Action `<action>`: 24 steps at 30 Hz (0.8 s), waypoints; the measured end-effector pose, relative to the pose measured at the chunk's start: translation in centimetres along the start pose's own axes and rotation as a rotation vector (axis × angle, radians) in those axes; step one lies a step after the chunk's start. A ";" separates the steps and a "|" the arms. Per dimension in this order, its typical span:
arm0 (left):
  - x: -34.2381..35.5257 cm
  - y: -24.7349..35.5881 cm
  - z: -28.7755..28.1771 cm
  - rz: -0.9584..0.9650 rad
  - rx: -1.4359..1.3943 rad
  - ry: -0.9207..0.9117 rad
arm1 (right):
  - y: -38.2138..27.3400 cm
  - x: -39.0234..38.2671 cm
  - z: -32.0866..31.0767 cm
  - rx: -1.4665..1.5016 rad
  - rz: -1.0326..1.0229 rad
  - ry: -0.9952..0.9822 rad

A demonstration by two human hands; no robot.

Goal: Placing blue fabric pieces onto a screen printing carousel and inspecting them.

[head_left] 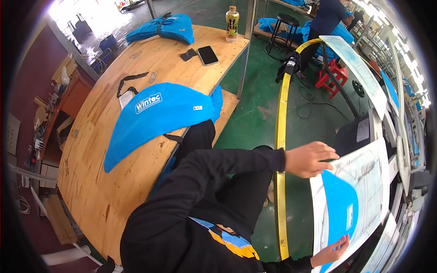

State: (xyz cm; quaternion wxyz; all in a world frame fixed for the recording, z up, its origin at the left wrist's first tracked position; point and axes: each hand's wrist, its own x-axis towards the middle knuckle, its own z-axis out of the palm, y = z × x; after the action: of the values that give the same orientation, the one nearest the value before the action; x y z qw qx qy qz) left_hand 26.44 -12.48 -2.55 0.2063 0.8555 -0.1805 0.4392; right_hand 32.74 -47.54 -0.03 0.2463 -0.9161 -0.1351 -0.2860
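My left hand (307,159), below a black sleeve, pinches at the top of a flat blue fabric piece (337,204) with a small pale label. That piece lies on a white, line-marked board (371,164) at the right. Near its lower end, my right hand (330,252) has curved fingers closed at the fabric's edge. To my left, a stack of blue fabric pieces (159,118) with white printing rests on the wooden table (95,191), over black straps.
A yellow rail (280,204) runs beside the boards. On the table are a phone (207,55), a bottle (231,27) and more blue fabric (177,29). A person (321,18) stands at the back near a black stool (287,20) and red stool (331,77). Cables lie on the green floor.
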 end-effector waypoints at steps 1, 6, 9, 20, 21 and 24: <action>0.8 -0.5 2.0 -0.003 -0.038 -0.006 | 0.5 0.0 -0.3 -0.091 0.031 0.008; 1.2 -4.4 12.8 -0.093 0.011 -0.124 | 5.5 -1.2 0.3 -0.468 0.006 -0.139; -0.5 -7.5 16.1 -0.408 0.192 -0.398 | 10.9 -3.3 3.8 -0.601 0.030 -0.233; 0.5 -16.0 14.2 -0.492 0.367 -0.444 | 7.5 -3.1 7.3 -0.378 0.083 -0.018; 1.1 -15.9 14.6 -0.524 0.350 -0.375 | 7.9 -2.9 7.2 -0.384 0.088 -0.014; 2.3 -16.5 15.3 -0.567 0.428 -0.358 | 6.3 -2.4 6.7 -0.353 0.264 -0.202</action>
State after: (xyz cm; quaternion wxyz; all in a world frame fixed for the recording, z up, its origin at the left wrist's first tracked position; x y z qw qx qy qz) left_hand 46.16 -6.55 -11.97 0.1020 0.9581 0.1253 0.2364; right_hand 36.29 -49.57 -8.57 0.1027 -0.9787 0.0140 -0.1773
